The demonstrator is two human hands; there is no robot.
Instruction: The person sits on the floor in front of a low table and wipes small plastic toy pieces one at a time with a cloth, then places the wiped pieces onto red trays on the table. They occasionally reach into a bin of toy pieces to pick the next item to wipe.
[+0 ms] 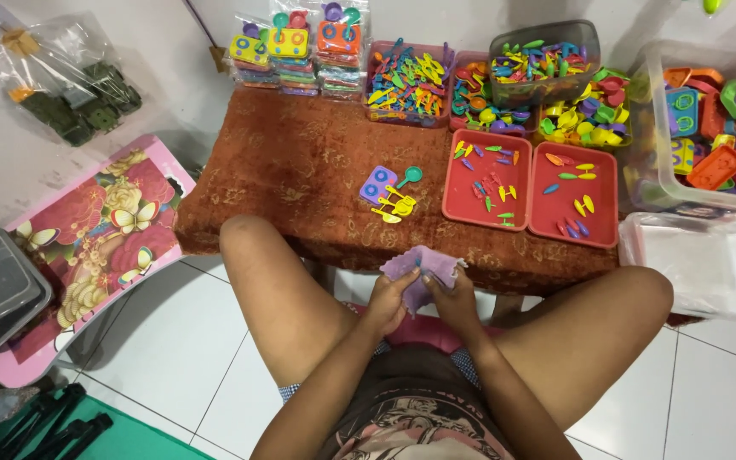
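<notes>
Both hands meet over my lap, just in front of the low table. My left hand [388,301] and my right hand [451,296] together grip a small purple plastic tray [422,262] with scalloped edges, each hand on one side of it. On the brown patterned tablecloth [300,162] just beyond lies a purple toy piece with blue rings, a teal spoon and several yellow bits [391,194]. My bare knees flank the hands.
Two red trays [487,183] [574,196] hold scattered small coloured pieces. Behind them stand bins of coloured plastic toys [409,81] [547,72] and bagged sets [296,47]. Clear tubs [704,128] sit at right, a pink floral table [95,247] at left.
</notes>
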